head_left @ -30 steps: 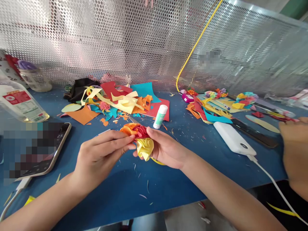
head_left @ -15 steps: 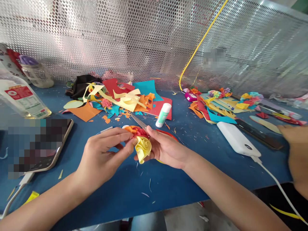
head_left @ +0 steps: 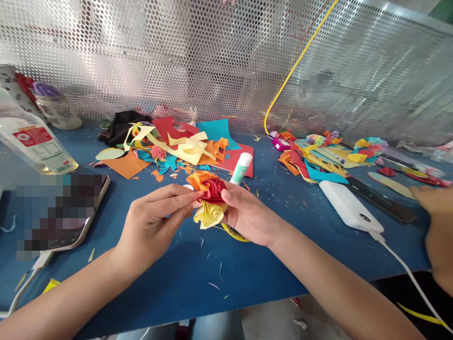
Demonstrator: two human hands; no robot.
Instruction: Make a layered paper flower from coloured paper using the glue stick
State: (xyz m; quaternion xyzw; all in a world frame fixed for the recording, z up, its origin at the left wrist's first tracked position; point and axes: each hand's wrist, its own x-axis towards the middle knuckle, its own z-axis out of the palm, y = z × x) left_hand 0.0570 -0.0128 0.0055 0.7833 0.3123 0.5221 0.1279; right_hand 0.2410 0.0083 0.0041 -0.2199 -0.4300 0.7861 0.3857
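Observation:
Between my two hands is a cluster of rolled paper flowers, held above the blue table: a red paper flower (head_left: 213,190) in the middle, an orange paper flower (head_left: 198,180) behind it and a yellow paper flower (head_left: 209,215) in front. My left hand (head_left: 155,217) pinches the cluster's left side with thumb and fingertips. From the right, my right hand (head_left: 249,212) grips it, thumb against the red flower and fingers underneath, partly hidden. A yellow curved strip (head_left: 236,233) shows below my right hand. Just behind stands a glue stick (head_left: 242,168), its foot hidden.
Paper scraps (head_left: 187,147) are heaped at the back, more paper and flowers (head_left: 318,160) at back right. A phone (head_left: 71,212) and a bottle (head_left: 42,146) are at left. A white power bank (head_left: 350,206) with a cable lies at right, near another person's arm (head_left: 439,226).
The flower cluster has turned and tilted, so the red and orange flowers now show more fully above the yellow one. The scissor blade seen behind it is now covered.

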